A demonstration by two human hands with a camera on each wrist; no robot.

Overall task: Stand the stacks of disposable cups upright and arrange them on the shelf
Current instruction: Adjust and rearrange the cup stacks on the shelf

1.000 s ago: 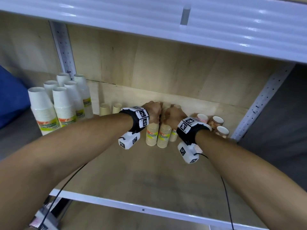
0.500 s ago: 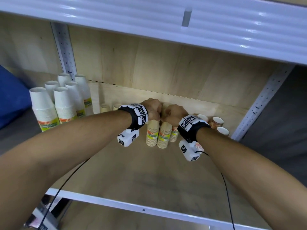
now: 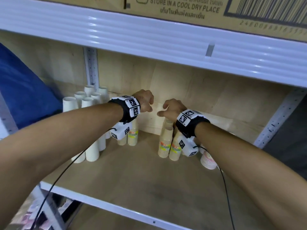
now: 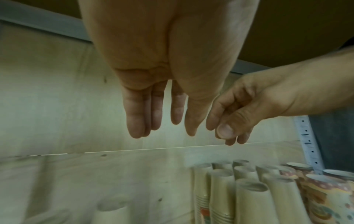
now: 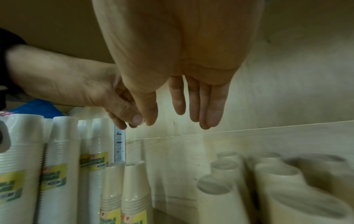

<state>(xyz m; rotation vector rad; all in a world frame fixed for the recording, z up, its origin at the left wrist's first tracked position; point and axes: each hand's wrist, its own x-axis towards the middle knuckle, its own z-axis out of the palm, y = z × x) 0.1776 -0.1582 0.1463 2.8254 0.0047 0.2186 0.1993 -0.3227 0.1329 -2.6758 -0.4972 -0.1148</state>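
Both hands hover empty above upright cup stacks on the wooden shelf (image 3: 149,180). My left hand (image 3: 149,105) (image 4: 164,128) hangs with straight, relaxed fingers over a pair of tan stacks (image 3: 132,136) beside the white stacks (image 3: 89,127) (image 5: 57,151). My right hand (image 3: 163,110) (image 5: 179,119) hangs loosely over the middle group of tan stacks (image 3: 167,143) (image 4: 220,189), touching none of them. Patterned cups (image 3: 207,161) (image 4: 325,189) stand to the right, partly hidden behind my right wrist.
The white edge of the upper shelf (image 3: 149,39) runs close overhead, with a cardboard box (image 3: 182,7) on it. A blue object (image 3: 20,90) lies left of the white stacks. A perforated upright (image 3: 279,118) bounds the right side. Bare board shows in front of the stacks.
Both hands have let go of the tops of the middle tan stacks, risen and moved slightly apart. The stacks stay upright. The head view has moved closer.
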